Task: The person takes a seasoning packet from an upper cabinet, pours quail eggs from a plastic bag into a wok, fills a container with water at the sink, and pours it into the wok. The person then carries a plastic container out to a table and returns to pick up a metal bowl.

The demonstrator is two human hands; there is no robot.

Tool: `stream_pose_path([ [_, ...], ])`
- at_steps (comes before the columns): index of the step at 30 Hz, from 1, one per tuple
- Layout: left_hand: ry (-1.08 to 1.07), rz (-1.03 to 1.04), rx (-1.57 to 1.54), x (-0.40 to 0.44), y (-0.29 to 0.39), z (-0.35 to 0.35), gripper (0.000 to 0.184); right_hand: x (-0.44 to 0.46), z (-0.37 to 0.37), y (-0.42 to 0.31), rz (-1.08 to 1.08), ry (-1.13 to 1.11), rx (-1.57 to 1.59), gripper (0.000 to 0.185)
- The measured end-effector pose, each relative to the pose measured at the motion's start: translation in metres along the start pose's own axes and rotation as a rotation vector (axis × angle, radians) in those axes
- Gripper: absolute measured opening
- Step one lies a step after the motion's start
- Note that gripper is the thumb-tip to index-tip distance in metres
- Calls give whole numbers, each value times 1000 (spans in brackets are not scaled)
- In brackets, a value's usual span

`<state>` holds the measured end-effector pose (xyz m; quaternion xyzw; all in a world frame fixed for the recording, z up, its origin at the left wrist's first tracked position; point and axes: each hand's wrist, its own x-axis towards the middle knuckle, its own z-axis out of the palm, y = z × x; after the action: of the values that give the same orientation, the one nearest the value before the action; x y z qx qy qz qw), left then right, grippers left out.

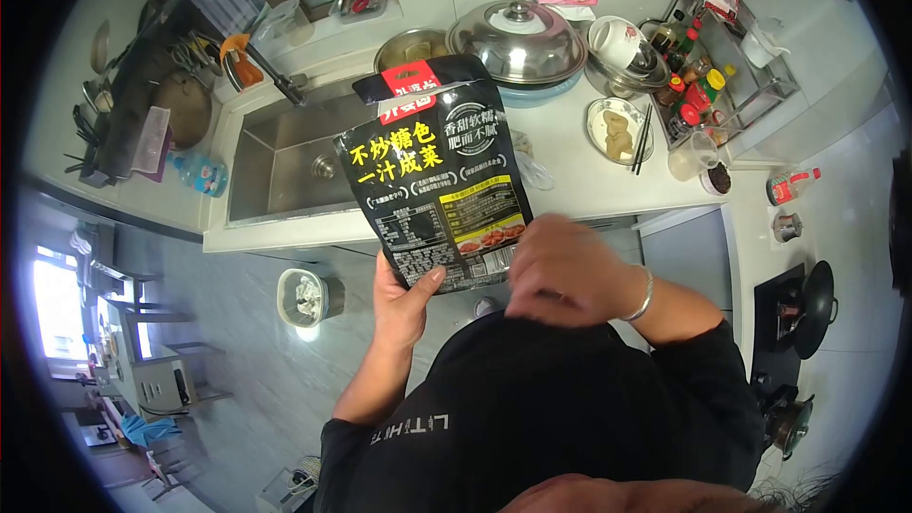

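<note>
A black food pouch (432,180) with yellow and white lettering is held upright in front of the counter edge. The top strip of the pouch looks torn, with a red part above the tear line. My left hand (408,299) grips its lower left corner, thumb on the front and the other fingers behind. Beside the lower right edge of the pouch is my right hand (575,275), blurred by motion, with its fingers curled and a bracelet at the wrist. Whether the right hand holds anything is hidden by the blur.
Behind the pouch are a steel sink (285,166) and a lidded pan (518,43). A plate with ginger (617,133) and chopsticks (642,138) lies to the right, near seasoning bottles (701,90). A bin (306,296) stands on the floor.
</note>
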<state>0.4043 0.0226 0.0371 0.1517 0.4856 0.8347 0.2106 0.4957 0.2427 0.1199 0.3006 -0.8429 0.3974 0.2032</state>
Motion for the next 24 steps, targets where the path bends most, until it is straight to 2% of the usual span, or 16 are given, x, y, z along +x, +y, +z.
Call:
stream_pose_path([
  [1,-3,-3,0,0,0,0,48,-8,-3,6,30,93,-8,16],
  [4,-12,-12,-3,-1,1,-4,48,-28,-2,18,315,344,86,25],
  [7,-22,-17,0,0,-2,-3,47,-33,10,24,521,447,219,32],
  [10,-44,-21,0,2,0,2,47,-33,13,28,551,325,296,42],
  [13,-65,-37,1,3,1,4,46,-34,17,25,690,274,398,47],
  [16,-90,-53,-1,4,1,5,45,-31,28,27,672,357,689,42],
  [19,-101,-52,-1,4,2,5,45,-36,26,33,694,212,610,33],
  [24,-86,-42,14,2,1,3,44,-25,22,21,651,211,714,27],
])
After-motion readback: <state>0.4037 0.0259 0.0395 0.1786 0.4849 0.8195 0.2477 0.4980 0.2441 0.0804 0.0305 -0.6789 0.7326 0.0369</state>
